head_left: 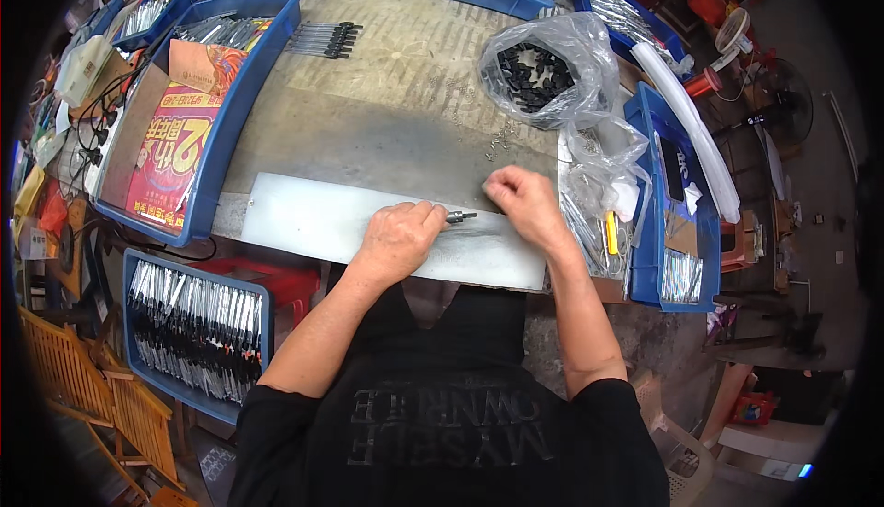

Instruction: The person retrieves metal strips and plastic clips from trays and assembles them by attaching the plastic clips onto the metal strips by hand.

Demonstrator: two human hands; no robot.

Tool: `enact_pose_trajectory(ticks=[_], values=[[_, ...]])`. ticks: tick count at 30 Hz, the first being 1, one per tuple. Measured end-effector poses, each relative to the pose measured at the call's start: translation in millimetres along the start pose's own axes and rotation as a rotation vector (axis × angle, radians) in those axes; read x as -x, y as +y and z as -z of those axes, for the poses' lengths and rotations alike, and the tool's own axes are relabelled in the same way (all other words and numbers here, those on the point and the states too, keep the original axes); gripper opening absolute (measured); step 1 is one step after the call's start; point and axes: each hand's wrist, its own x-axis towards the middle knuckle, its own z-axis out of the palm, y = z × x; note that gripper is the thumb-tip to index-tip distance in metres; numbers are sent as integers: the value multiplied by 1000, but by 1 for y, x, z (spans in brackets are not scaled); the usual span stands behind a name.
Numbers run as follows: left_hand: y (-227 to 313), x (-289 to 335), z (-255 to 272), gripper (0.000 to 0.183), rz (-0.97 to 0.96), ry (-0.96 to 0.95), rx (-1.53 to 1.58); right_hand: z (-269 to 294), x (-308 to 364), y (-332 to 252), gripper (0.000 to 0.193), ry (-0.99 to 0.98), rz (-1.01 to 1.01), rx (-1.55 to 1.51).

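My left hand is closed around a pen, whose dark front end sticks out to the right past my fingers. Most of the pen's barrel is hidden in the fist. Just right of the tip and a little farther off, my right hand has its thumb and fingers pinched together; whatever is between them is too small to see. Both hands are over a long white board at the table's near edge. Small metal bits lie scattered beyond my right hand.
A clear plastic bag of black parts stands at the back right. Pens lie in a row at the far left. Blue trays flank the work area, one left, one right. Below left sits a bin of pens.
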Motion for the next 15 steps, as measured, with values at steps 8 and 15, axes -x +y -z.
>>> enact_pose_trajectory(ticks=[8,15], values=[[0,-1,-1,13,11,-3,9,3,-33,35,14,204,102,249],[-1,0,0,13,14,3,6,-5,-45,32,11,207,156,398]])
